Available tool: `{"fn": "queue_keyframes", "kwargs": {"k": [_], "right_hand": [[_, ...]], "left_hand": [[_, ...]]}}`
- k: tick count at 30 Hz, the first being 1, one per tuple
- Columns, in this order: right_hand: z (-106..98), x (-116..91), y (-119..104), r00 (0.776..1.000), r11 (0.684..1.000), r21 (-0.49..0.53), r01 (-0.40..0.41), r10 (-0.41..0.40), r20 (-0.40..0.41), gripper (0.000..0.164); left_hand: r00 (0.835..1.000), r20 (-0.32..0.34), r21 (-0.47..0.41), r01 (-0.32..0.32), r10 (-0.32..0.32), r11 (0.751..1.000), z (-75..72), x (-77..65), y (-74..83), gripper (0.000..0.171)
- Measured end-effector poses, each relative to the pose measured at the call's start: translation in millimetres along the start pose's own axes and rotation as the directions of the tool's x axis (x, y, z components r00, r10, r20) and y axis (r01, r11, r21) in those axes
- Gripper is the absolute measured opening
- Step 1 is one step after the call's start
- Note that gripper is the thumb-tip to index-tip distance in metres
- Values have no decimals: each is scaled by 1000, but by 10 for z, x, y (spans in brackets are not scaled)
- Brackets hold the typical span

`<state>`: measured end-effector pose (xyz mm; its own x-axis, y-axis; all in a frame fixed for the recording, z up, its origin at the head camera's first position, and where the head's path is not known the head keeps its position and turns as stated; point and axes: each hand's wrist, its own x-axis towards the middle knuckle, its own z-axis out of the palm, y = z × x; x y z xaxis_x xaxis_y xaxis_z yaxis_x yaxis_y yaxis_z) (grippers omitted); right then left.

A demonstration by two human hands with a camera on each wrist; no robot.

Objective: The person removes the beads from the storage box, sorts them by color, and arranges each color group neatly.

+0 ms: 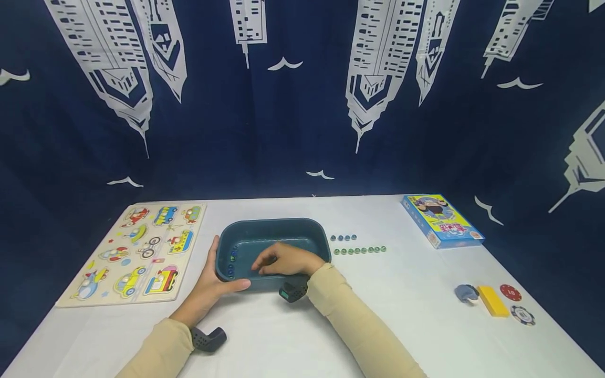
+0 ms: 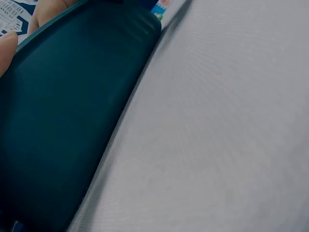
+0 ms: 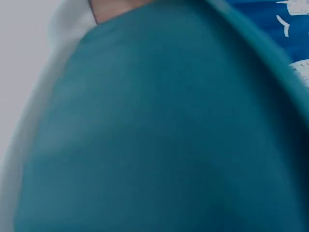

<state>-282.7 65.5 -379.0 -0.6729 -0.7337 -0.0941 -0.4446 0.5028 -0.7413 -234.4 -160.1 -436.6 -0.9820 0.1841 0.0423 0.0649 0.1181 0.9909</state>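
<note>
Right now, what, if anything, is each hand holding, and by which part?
The left hand holds the tray by its left end; whether the right hand holds anything cannot be told.

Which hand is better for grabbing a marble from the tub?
Probably the right hand: it reaches into the tub, fingers pointing toward the marbles, while the left hand is busy holding the tub.

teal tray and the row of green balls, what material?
Teal tray: probably moulded plastic, satin finish; soft sheen, smooth walls, rounded corners. Green balls: glossy, possibly glass by their see-through tint, but too small to be sure.
</note>
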Motion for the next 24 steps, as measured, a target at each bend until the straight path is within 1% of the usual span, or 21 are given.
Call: {"fn": "queue_keyframes", "kwargs": {"k": [4, 7, 12, 18, 24], "right_hand": [[94, 94, -40, 996, 997, -13, -83, 82, -16, 17], [137, 152, -84, 990, 990, -26, -137, 136, -28, 12], [193, 234, -167, 977, 977, -56, -208, 205, -51, 6], [236, 288, -193, 970, 966, -108, -234, 226, -86, 9], [235, 280, -207, 973, 967, -118, -228, 223, -51, 10]], "left_hand": [[1000, 7, 3, -5, 5, 1000, -1, 11, -11, 134], [1000, 10, 6, -1, 1, 1000, -5, 13, -9, 133], [1000, 13, 6, 5, -5, 1000, -12, 3, -2, 134], [1000, 6, 5, 8, -8, 1000, -7, -7, 4, 134], [1000, 3, 4, 9, -9, 1000, -8, -10, 4, 134]]}}
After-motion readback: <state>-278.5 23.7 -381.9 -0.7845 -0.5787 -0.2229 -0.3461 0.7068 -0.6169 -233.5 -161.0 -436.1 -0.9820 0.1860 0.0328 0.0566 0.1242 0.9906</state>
